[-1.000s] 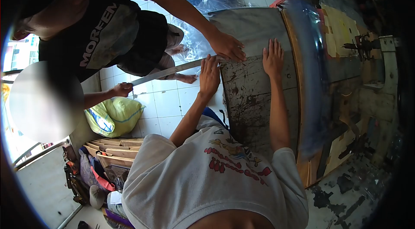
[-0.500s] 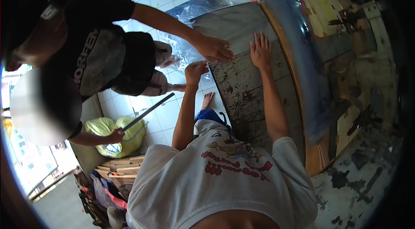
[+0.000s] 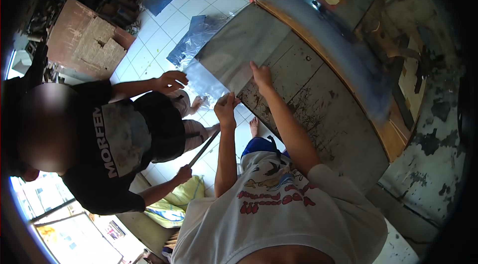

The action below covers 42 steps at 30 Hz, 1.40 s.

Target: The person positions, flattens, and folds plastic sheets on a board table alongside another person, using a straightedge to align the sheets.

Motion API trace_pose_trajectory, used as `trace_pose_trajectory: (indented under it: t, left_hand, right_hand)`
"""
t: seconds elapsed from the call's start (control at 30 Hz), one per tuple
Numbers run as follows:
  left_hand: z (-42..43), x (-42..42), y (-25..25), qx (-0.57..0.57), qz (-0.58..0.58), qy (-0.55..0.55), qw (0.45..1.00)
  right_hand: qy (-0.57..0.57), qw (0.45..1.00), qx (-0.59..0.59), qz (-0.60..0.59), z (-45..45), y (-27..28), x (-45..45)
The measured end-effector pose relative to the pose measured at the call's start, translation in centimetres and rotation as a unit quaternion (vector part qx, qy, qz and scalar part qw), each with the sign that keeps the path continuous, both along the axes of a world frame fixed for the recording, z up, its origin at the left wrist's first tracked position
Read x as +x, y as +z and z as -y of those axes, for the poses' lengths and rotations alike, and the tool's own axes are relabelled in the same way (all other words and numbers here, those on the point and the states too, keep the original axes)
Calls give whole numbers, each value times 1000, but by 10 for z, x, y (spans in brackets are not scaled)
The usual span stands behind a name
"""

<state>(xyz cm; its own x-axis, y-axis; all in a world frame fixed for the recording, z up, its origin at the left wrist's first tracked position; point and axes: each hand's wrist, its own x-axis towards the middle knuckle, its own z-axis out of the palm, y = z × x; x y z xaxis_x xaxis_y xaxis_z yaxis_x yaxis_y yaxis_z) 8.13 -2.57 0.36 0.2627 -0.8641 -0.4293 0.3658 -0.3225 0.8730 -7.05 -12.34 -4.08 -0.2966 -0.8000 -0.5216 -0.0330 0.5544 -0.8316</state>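
Pale tiled floor [image 3: 174, 20] at ten to twelve o'clock, beside a scuffed dark worktop [image 3: 318, 114] with wooden edging [image 3: 390, 140] and bluish plastic [image 3: 348, 60] along the far side. On the worktop's end, a smooth grey sheet [image 3: 244, 40], lying just past both hands: at about half past twelve from the left hand [image 3: 225, 110], at eleven from the right hand [image 3: 262, 77]. Long axis apparently slanting from between seven and eight o'clock up to between one and two. Right hand nearer the sheet's middle, left hand nearer the lower corner.

Left forearm almost upright, pointing to twelve, fingertips drawn together at that corner; impossible to tell a firm pinch from a light touch. Right arm reaching across the worktop towards eleven, fingers partly curled, thumb side at the sheet's near edge; again, impossible to tell gripping from resting.

At nine o'clock, a co-worker in a dark shirt [image 3: 124, 129], with one hand [image 3: 184, 172] around a slim straight bar [image 3: 205, 145] and the other hand [image 3: 172, 80] loosely open in the air, apart from the sheet.
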Motion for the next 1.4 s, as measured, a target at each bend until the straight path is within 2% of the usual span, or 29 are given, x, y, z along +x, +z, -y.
trace_pose_trajectory:
  t: [0.07,0.17,0.3,0.33,0.43,0.5,0.53,0.6,0.7,0.73,0.77,0.8,0.83,0.87,0.93,1.0,1.03,1.07,1.17,1.2,1.3,1.33,1.37,1.4]
  left_hand:
    - [-5,-5,1,0,9,-7,1000]
    - [-20,-16,2,-7,11,-15,1000]
    - [-63,-28,0,12,56,-86,995]
    - [-80,-31,1,15,11,-110,994]
    - [-126,-38,13,67,-84,-179,978]
    - [-146,-40,15,105,-160,-217,957]
    - [-153,-43,16,110,-194,-220,950]
    - [-166,-45,0,108,-257,-230,932]
    - [-175,-59,-4,115,-222,-199,947]
    - [-182,-61,-18,24,-60,-294,954]
    - [-190,-63,-31,-65,118,-348,928]
    - [-190,-77,-17,5,-57,-274,960]
    - [-194,-88,-9,78,-228,-186,952]
    - [-199,-82,-58,65,-215,-163,961]
    - [-213,-93,-56,9,-59,-189,980]
    - [-212,-105,-39,53,-80,-117,989]
    - [-214,-106,-33,-11,16,-165,986]
    - [-209,-102,-40,26,5,-135,991]
    - [-189,-101,-33,45,-50,-89,994]
    - [-179,-100,-33,42,-43,-68,996]
    - [-157,-95,-50,55,3,-57,997]
    - [-149,-83,-62,32,98,-126,987]
    - [-147,-72,-69,-23,233,-227,945]
    - [-144,-62,-74,-87,391,-301,865]
  right_hand:
    - [-109,979,-70,-160,23,21,-5]
    - [-228,961,-27,-157,50,19,-29]
    - [-261,935,-98,-219,8,9,-52]
    - [-271,929,-115,-223,-14,3,-62]
    - [-255,947,-65,-184,-103,17,-104]
    - [-275,926,-88,-243,-167,14,-142]
    - [-283,900,-96,-317,-201,19,-162]
    - [-276,909,-50,-309,-274,20,-211]
    - [-343,876,-24,-338,-381,24,-272]
    - [-359,857,-33,-368,-415,35,-285]
    - [-320,861,3,-395,-455,38,-308]
    - [-280,862,40,-420,-495,36,-330]
    - [-289,844,34,-451,-529,34,-344]
    - [-296,825,29,-481,-561,32,-357]
    - [-292,842,32,-453,-632,21,-390]
    - [-304,853,44,-421,-681,4,-425]
    - [-318,856,53,-404,-701,-6,-440]
    - [-331,858,65,-386,-719,-10,-445]
    - [-392,892,46,-220,-724,-4,-454]
    - [-394,878,35,-269,-713,7,-446]
    - [-373,857,17,-356,-710,-8,-456]
    - [-353,876,18,-327,-712,-11,-462]
    - [-337,893,25,-297,-717,-12,-468]
    - [-322,866,3,-383,-733,-51,-482]
